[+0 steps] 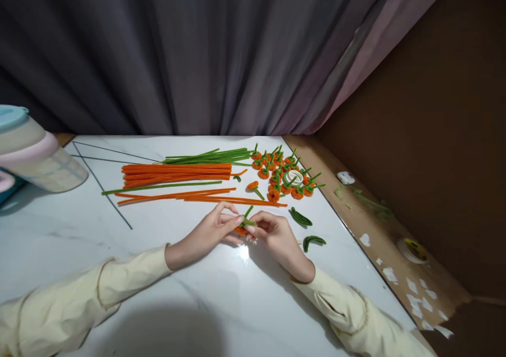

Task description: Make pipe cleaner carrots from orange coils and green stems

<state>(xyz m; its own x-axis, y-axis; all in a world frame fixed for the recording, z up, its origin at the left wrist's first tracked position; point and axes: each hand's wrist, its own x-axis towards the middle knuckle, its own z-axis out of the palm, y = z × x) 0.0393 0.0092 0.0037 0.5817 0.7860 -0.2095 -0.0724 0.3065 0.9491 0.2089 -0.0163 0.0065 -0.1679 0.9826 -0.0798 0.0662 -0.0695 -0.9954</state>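
Observation:
Above the near half of the table, my left hand (215, 228) and my right hand (274, 235) meet around a small orange pipe-cleaner fruit (240, 231) with a green stem standing up from it. My left thumb and fingers pinch it from the left. From the right, my right thumb and forefinger pinch its green part (250, 222). Fingers cover much of the fruit, so its full shape is hidden. Right of my right hand lie two bent dark green pipe-cleaner pieces, an upper bundle (301, 218) and a lower one (314, 242).
Orange pipe cleaners (176, 173) and green pipe cleaners (209, 157) lie beyond my hands. Several finished orange fruits (275, 162) cluster behind, with a tape roll (293, 177) among them. A cup (43, 156) stands left. Paper scraps (415, 301) lie on the right-hand ledge.

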